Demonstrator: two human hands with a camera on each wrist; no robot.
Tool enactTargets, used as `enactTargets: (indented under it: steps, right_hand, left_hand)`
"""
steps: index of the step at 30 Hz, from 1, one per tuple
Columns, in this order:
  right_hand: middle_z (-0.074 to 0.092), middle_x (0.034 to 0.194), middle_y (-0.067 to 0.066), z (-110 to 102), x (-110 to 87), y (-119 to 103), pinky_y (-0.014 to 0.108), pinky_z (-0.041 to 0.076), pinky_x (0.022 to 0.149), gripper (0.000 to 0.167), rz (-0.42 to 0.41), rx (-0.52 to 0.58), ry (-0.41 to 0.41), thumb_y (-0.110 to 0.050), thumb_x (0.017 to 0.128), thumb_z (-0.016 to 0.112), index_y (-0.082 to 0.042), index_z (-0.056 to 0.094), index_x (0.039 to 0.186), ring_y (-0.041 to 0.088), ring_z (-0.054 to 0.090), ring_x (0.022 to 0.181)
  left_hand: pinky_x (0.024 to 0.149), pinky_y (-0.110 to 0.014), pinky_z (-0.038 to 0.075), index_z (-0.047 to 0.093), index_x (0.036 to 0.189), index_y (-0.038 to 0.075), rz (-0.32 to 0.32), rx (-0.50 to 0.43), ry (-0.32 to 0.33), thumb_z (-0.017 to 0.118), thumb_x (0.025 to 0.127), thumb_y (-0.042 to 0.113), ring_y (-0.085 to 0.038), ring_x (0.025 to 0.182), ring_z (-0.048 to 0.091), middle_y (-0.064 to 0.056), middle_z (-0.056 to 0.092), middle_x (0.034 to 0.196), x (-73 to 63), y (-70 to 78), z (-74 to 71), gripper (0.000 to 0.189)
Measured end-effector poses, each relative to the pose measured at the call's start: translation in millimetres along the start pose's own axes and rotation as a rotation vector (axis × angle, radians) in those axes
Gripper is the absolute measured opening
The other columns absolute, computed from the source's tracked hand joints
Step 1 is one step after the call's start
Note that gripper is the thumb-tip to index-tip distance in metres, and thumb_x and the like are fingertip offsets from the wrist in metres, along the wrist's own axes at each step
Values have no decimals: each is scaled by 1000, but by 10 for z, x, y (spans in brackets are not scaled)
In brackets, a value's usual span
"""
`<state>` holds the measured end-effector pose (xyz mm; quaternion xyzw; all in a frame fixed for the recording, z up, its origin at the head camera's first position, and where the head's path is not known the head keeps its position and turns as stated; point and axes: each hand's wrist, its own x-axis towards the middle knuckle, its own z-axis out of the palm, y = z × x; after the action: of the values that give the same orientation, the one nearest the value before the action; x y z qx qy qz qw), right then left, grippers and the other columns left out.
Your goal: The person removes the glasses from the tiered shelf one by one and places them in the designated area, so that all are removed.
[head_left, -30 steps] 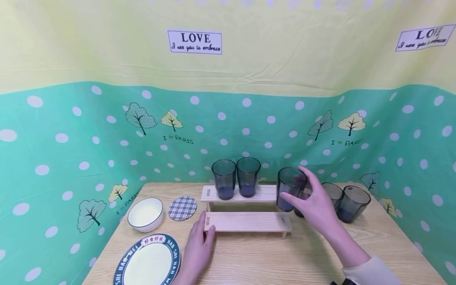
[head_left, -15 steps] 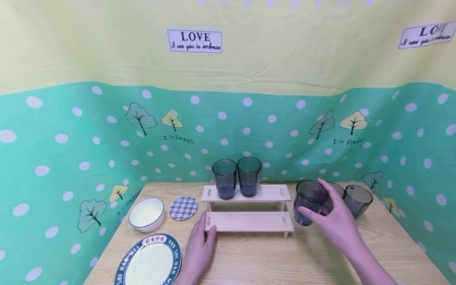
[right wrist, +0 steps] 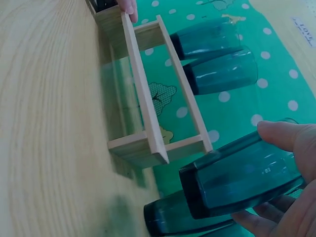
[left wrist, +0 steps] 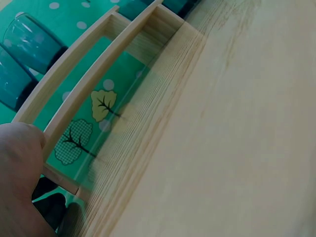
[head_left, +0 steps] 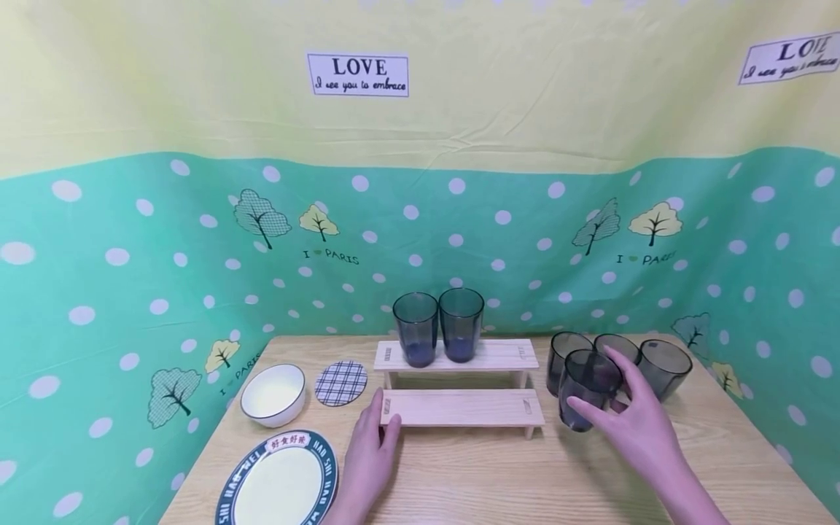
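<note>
My right hand (head_left: pixel 639 426) grips a dark tumbler (head_left: pixel 580 401) between thumb and fingers, right of a two-tier wooden rack (head_left: pixel 462 408). In the right wrist view this tumbler (right wrist: pixel 237 177) appears raised off the table, overlapping another tumbler (right wrist: pixel 173 215) behind it. My left hand (head_left: pixel 367 456) holds the left end of the rack's lower tier, thumb along its front. Two matching tumblers stand side by side on the upper tier, the left one (head_left: pixel 416 332) and the right one (head_left: pixel 461 324).
Behind the held tumbler stand three more, a left one (head_left: pixel 558 357), a middle one (head_left: pixel 617 346) and a right one (head_left: pixel 666 364). Left of the rack are a checked round coaster (head_left: pixel 340 383), a white bowl (head_left: pixel 273 394) and a green-rimmed plate (head_left: pixel 328 467). Patterned cloth (head_left: pixel 459 219) encloses the table.
My right hand has carried the tumbler from the upper tier's right end rightward, toward me and lower, to in front of the other tumblers. The left hand stays on the rack.
</note>
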<state>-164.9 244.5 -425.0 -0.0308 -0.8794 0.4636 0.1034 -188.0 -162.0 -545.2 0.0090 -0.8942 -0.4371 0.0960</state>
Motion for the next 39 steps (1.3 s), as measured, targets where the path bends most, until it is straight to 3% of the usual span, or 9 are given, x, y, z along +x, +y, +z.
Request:
enactTargets:
  steps: [1, 4, 11, 15, 17, 20, 26, 33, 39]
  right_hand:
    - [40, 167, 30, 6, 4, 21, 36, 56, 108, 119, 0, 0, -4, -46, 89, 95, -19, 21, 178, 53, 47, 147]
    - [39, 167, 32, 37, 13, 81, 42, 56, 107, 118, -2, -4, -4, -43, 88, 96, -15, 23, 177, 54, 49, 145]
    - [36, 168, 34, 111, 27, 214, 28, 61, 99, 117, -2, -24, 4, -41, 87, 97, -11, 27, 175, 54, 51, 142]
    - [35, 168, 35, 145, 40, 296, 31, 61, 100, 117, 11, -27, 0, -41, 87, 97, -10, 26, 175, 54, 49, 143]
    - [35, 167, 35, 159, 42, 331, 24, 61, 98, 116, 18, -23, -4, -40, 87, 97, -10, 27, 175, 53, 50, 143]
    - [35, 167, 34, 177, 52, 372, 27, 61, 98, 115, 31, -10, -15, -40, 89, 96, -10, 26, 175, 52, 49, 144]
    - [34, 167, 33, 200, 82, 440, 50, 59, 106, 115, 52, 17, -30, -40, 91, 95, -9, 24, 175, 54, 50, 143]
    - [42, 162, 30, 216, 105, 487, 49, 60, 104, 114, 60, 3, -25, -40, 90, 96, -9, 26, 174, 55, 50, 141]
    - [38, 165, 31, 228, 110, 503, 58, 56, 109, 115, 77, 18, -36, -40, 90, 95, -9, 24, 175, 57, 49, 143]
  left_hand:
    - [126, -66, 36, 32, 173, 5, -1, 2, 1, 56, 117, 41, -47, 154, 43, -26, 46, 167, 0, -1, 1, 71]
    - [126, -66, 36, 32, 174, 6, -6, 7, 1, 55, 117, 42, -47, 155, 43, -26, 45, 168, 2, 2, -3, 71]
    - [126, -66, 36, 32, 173, 5, -1, 4, 3, 55, 117, 42, -47, 154, 43, -26, 46, 167, 8, 6, -4, 71]
    - [126, -66, 36, 32, 173, 5, -2, 5, -1, 56, 117, 42, -47, 154, 43, -26, 46, 167, -1, 8, -1, 71]
    - [126, -65, 37, 32, 173, 5, -3, 8, -2, 56, 117, 41, -47, 154, 44, -26, 46, 167, -5, 7, 2, 71]
    - [126, -65, 37, 32, 173, 5, 0, 8, 0, 56, 117, 40, -46, 154, 44, -26, 47, 166, -5, 13, 3, 71]
    - [125, -66, 38, 33, 172, 3, 21, 5, 9, 56, 117, 40, -47, 153, 45, -27, 48, 165, -4, 23, -3, 70]
    - [125, -66, 38, 33, 173, 3, 27, -1, 15, 56, 117, 40, -47, 152, 47, -27, 49, 163, 12, 21, -5, 71]
    - [126, -65, 37, 32, 173, 5, 6, -3, -1, 56, 117, 41, -47, 153, 45, -27, 48, 165, 4, 22, -9, 71]
